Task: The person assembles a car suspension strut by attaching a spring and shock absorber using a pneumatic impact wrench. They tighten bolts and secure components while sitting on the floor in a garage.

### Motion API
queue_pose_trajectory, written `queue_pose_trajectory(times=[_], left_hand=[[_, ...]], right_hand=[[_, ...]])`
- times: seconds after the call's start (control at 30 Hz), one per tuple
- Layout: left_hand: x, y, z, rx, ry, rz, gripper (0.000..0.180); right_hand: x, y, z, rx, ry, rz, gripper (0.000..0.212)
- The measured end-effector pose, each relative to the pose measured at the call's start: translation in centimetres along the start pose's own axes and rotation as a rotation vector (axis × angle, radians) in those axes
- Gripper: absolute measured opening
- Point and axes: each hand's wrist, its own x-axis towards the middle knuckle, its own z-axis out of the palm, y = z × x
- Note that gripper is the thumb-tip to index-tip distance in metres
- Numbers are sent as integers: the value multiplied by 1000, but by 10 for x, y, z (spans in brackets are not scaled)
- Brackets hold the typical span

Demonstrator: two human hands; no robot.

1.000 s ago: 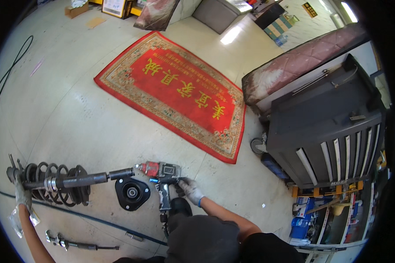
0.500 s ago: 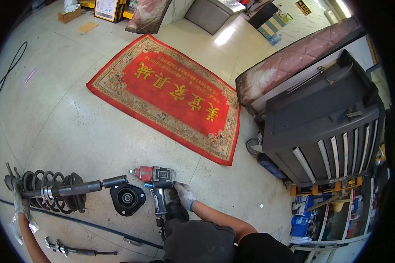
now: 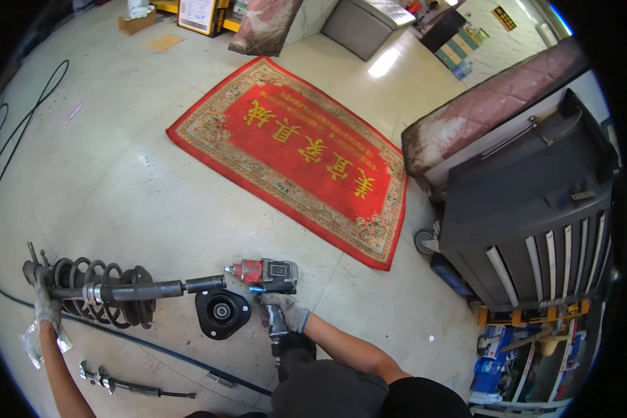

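On the floor at the left lies a coil-spring strut (image 3: 104,268), with a long dark bar (image 3: 146,290) and silver clamp along its front side. My left hand (image 3: 45,304), in a grey glove, is closed round the strut's left end. My right hand (image 3: 290,311), also gloved, is wrapped round the handle of a red and black impact wrench (image 3: 279,275). The wrench's nose points left, close to the bar's right end and apart from it. Just below that end sits a black three-cornered strut mount (image 3: 222,313). My knee partly hides the lower handle.
A second clamp tool (image 3: 136,387) lies nearer me, beside a dark hose (image 3: 167,352). Clear plastic wrap (image 3: 33,345) is by my left wrist. Beyond is a red patterned rug (image 3: 292,160). A grey wheeled tool cabinet (image 3: 522,209) stands right, above a loaded shelf (image 3: 522,362).
My right hand has shifted from behind the wrench's body to a wrap round its handle. My left hand keeps its hold on the strut. The whole view has swung slightly left.
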Motion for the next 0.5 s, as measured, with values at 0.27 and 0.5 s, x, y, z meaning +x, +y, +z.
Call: queue_pose_trajectory(times=[0.27,0.5], left_hand=[[7,-35,-6,-25,65,104,79],[24,-53,5,-236,-27,153,72]], right_hand=[[-73,-27,33,-14,-195,-164,26],[-84,-18,37,-138,-67,-175,21]])
